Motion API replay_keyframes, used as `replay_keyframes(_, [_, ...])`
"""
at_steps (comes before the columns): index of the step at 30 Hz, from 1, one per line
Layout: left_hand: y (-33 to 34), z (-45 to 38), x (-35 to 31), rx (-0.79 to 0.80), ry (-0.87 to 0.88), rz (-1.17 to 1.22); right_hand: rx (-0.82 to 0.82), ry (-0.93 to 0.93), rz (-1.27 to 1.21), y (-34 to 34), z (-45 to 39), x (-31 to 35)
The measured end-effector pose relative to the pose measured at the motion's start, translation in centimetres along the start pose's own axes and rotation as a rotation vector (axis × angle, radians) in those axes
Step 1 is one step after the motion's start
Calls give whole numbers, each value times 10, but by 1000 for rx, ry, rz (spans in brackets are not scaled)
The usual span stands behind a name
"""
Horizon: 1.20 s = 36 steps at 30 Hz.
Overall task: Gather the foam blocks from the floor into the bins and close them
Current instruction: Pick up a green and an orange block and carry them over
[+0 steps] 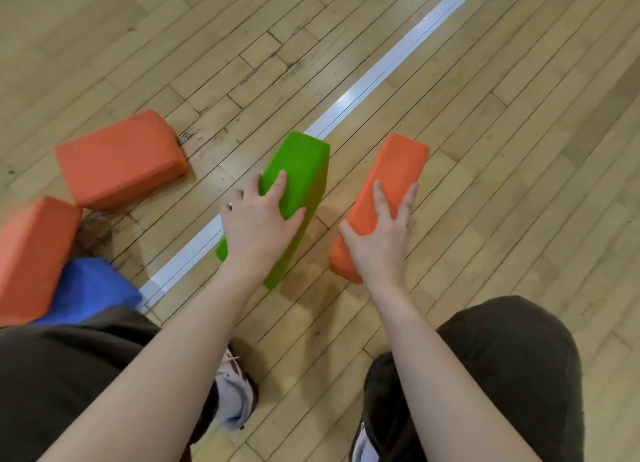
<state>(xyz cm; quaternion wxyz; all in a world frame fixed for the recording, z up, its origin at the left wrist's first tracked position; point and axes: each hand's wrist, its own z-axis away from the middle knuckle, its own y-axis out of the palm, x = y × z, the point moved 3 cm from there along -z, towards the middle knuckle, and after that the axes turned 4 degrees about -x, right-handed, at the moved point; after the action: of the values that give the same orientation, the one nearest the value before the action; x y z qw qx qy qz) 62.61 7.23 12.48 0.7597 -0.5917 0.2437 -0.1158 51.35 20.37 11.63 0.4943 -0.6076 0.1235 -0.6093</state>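
- Left hand (258, 226) grips the green block (298, 184), fingers (278, 184) curled over its top, on the floor (485, 150).
- Right hand (379, 240) grips an orange block (388, 184) just beside it.
- Two more orange blocks (119, 158) and a blue block (90, 285) lie left.

Green foam block (298, 181), long and rectangular, stands on a narrow side under the left hand (258, 224), whose fingers wrap its top edge. Long orange block (384, 198) just right of it, apart, gripped from above by the right hand (379, 240). Well left of the left hand: two more orange blocks (121, 158) (33, 253), corners touching, and a blue block (91, 288) partly under the nearer one.
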Motion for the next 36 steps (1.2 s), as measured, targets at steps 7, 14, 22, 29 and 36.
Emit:
replay_keyframes(7, [-178, 52, -8, -19, -40, 65, 105, -5, -86, -105, 75, 109])
replay_keyframes(14, [-337, 126, -68, -9, -71, 104, 74, -29, -122, -272, 142, 185])
replay_keyframes(22, [-444, 189, -145, -6, 126, 106, 3, 3, -130, -404, 196, 216])
replay_keyframes(29, [-454, 208, -162, 95, 449, 96, -194, 154, -161, -437, 247, 205])
replay_keyframes(36, [-445, 252, -202, 289, 940, 32, -510, 539, -265, -439, 365, 157])
